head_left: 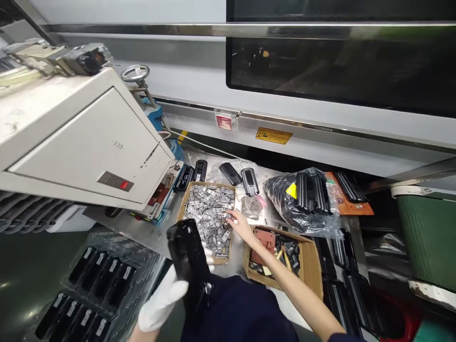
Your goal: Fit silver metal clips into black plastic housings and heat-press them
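Right now my left hand (162,301), in a white glove, has its grip closed around a black plastic casing (188,259), held upright above my lap at the near edge of the worktop (149,232). My right hand (240,224) is bare and reaches forward into a shallow cardboard box (183,202) full of small grey metal clips (210,209); the fingers are loosely spread and rest on the clips near the box's right side, and I cannot tell whether they have pinched one.

Just right of that box sits a second cardboard box (309,266) with a reddish-brown piece and dark small parts inside. Beyond it, toward the far right of the worktop, a crumpled plastic bag (281,194) holds more black casings, and an orange tray (356,206) lies behind it. Along the far edge lie several loose black casings (231,173) and a small heap of screws (251,206) in clear film.

At the left, a beige machine housing (81,137) overhangs the worktop, with a small handwheel (135,72) behind it. Below it, at my near left, clear trays (96,285) carry rows of black casings. A long grey machine (320,114) with a dark window and a yellow warning label (273,136) runs across the back of the room. A green bin (427,232) stands at the right.
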Demonstrator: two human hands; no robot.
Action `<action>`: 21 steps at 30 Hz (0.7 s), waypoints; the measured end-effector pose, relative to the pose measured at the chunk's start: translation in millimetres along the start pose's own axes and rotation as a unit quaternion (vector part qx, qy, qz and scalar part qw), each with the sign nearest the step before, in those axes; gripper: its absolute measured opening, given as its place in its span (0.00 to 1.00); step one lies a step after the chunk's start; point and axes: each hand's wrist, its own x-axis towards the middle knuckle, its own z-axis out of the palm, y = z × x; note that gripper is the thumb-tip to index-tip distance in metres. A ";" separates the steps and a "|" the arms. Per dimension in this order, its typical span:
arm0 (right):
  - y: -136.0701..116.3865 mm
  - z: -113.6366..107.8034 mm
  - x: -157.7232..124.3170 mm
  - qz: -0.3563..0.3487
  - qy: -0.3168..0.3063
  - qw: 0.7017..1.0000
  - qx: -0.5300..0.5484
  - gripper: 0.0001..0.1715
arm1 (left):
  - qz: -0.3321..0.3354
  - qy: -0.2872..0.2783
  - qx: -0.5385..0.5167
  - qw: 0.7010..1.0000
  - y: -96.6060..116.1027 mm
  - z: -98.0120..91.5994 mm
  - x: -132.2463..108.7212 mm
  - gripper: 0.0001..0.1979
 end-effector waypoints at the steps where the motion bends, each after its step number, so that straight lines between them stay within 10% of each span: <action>1: -11.4 -20.2 -16.7 -0.012 0.018 0.999 0.025 0.15 | -0.007 0.009 0.016 1.000 11.0 6.1 3.4 0.40; 3: -40.8 -64.6 -60.5 -0.041 0.063 0.995 0.067 0.16 | -0.027 0.049 0.172 0.984 39.3 16.2 12.3 0.28; 8: -124.2 -137.4 -176.0 -0.245 0.168 0.944 0.141 0.13 | 0.238 0.014 0.403 0.884 90.8 41.8 27.4 0.31; 21: -123.0 -152.9 -233.3 -0.431 0.184 0.867 -0.168 0.15 | 0.213 -0.092 0.411 0.882 103.5 78.2 18.0 0.21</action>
